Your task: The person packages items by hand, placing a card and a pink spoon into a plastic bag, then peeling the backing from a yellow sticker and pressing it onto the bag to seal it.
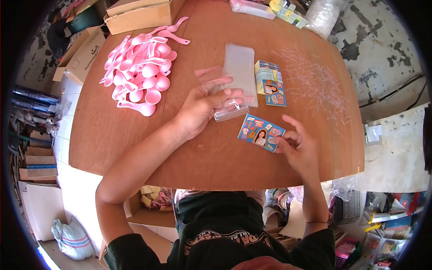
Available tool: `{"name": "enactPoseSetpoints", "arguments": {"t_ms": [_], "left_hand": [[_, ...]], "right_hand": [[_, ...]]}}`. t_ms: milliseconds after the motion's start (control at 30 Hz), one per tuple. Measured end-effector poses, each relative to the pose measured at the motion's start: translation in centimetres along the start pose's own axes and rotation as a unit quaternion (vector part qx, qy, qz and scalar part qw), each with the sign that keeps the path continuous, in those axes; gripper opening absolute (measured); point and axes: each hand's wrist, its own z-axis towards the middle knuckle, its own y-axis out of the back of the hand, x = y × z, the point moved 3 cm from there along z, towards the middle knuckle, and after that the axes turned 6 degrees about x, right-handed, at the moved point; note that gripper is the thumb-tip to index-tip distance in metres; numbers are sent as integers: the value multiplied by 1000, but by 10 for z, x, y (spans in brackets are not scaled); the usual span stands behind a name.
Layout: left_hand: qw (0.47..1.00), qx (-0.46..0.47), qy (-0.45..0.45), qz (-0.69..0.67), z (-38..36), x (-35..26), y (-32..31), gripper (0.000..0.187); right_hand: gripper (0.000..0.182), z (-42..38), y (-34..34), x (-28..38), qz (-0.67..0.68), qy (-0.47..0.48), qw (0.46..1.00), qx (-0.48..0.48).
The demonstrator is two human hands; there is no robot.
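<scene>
My left hand (208,104) is closed around a small clear plastic bag (231,114), whose near end sticks out below the fingers. A pinkish see-through strip (208,74) shows just beyond that hand. Between thumb and fingers, my right hand (299,145) pinches the right end of a blue printed card (261,133) with small pictures on it. The card's left corner is close to the bag. Behind the hands lie a stack of flat clear bags (240,60) and, right beside it, a stack of similar printed cards (271,85).
A heap of pink measuring spoons (139,72) covers the table's left side. Thin clear plastic strips (321,85) are scattered on the right. Along the far edge are a cardboard box (139,18), yellow packs (288,13) and a plastic roll (325,18). An open carton (150,218) stands below the near edge.
</scene>
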Motion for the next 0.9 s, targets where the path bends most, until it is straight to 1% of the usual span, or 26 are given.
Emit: {"name": "enactPoseSetpoints", "arguments": {"t_ms": [33,67,133,167,233,267,333,400,467,567,667,700,767,900], "left_hand": [[1000,-4,-5,1,0,0,0,57],[1000,-9,-10,2,0,0,-1,58],[1000,-18,-12,-6,-1,-1,-2,58],[999,-28,-13,-14,-1,-1,-2,59],[999,-39,-11,-15,-3,-3,-5,59],[999,-50,-7,-17,-3,-3,-6,59],[999,-45,-14,-23,-2,-2,-5,59],[999,-40,-20,-29,-3,-3,-6,59],[998,-48,-26,-24,-4,-5,-6,59],[997,-67,-16,-26,-6,-5,-6,54],[998,-48,-40,-20,-4,-2,-6,53],[998,-48,-41,-21,-5,-1,-6,53],[997,-54,-35,-29,-6,0,-7,53],[998,-50,-32,-13,-8,-2,-10,53]], "right_hand": [[33,0,-2,-2,47,-38,998,5],[33,0,-4,-1,47,-38,998,4],[27,3,-9,-4,141,-66,988,16],[27,3,-13,-4,141,-65,988,17],[20,3,-26,-8,296,-124,947,17],[20,5,-31,-8,297,-122,947,17],[18,7,-41,-9,343,-160,925,19],[19,10,-44,-5,350,-163,922,24],[20,13,-48,-1,357,-193,913,39],[20,16,-53,4,341,-190,919,58],[21,20,-57,12,328,-176,926,67],[21,21,-59,14,328,-176,926,67],[22,22,-63,17,302,-182,930,100],[23,23,-66,14,294,-188,932,102]]}}
